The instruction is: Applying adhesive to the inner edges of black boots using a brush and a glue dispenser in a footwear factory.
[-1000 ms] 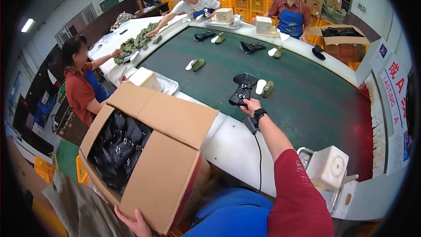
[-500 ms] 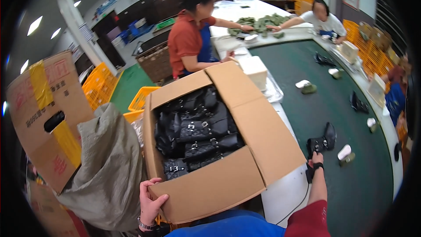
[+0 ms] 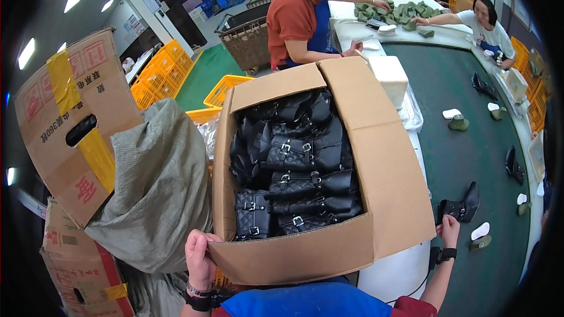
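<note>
My left hand (image 3: 201,258) is closed on the near-left corner of an open cardboard box (image 3: 294,258). Folded black boot uppers (image 3: 311,183), quilted and fitted with silver buckles, fill the box in stacked rows. Off to the right, my right hand (image 3: 449,232) pinches the shaft edge of a black buckled ankle boot (image 3: 464,204), which lies on its side on the green conveyor belt (image 3: 411,88). Just beyond that hand sit a white insole (image 3: 480,230) and an olive-green shoe piece (image 3: 480,243).
More black boots (image 3: 514,165) and green pieces (image 3: 459,123) are spread along the belt. Two co-workers (image 3: 296,20) reach toward a green pile (image 3: 405,13) on the white table. A grey sack (image 3: 158,188), cartons (image 3: 76,123) and yellow crates (image 3: 161,76) stand left.
The view has shifted, so the box and belt appear farther right. My left fingers have closed more tightly at the box corner. My right hand stays at the boot's shaft.
</note>
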